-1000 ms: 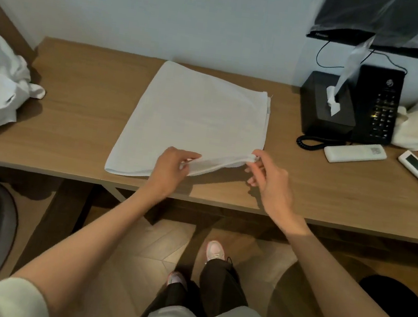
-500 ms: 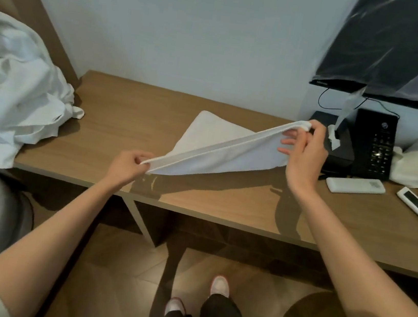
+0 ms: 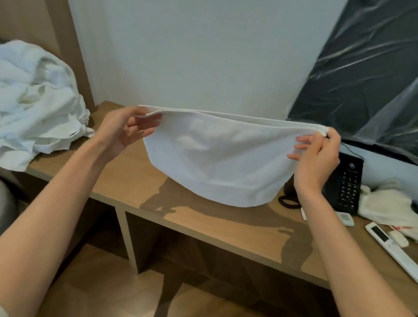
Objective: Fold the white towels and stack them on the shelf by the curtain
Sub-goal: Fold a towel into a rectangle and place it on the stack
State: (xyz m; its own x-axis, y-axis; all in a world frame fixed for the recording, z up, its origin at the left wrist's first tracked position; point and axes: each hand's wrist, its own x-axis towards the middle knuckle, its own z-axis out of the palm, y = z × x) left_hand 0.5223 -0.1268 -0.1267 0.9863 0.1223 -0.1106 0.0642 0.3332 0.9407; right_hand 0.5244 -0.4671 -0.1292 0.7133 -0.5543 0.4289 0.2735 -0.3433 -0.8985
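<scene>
The towel (image 3: 218,159) is up in the air, held out wide. Its top edge is pulled straight and its bottom hangs down in a round curve. It looks doubled over, with two layers at the top.

The left hand (image 3: 123,130) holds the towel's left top corner, with thumb and fingers (image 3: 151,123) pinched on the edge. The right hand (image 3: 315,160) holds the towel's right top corner, its fingers clamped on a small bunch of cloth.

The wooden worktop (image 3: 220,221) is under the towel, and the towel's shadow falls on it. I cannot tell if the towel's bottom touches the wood.

Left of the towel sits a messy pile (image 3: 27,106) of white cloth. Right of the towel, behind the right hand, stands a black phone (image 3: 346,183). Further right of the towel lie a cream cloth (image 3: 389,208) and a long white remote (image 3: 396,252). Above and right of the towel is a dark screen (image 3: 388,76) covered in clear plastic.
</scene>
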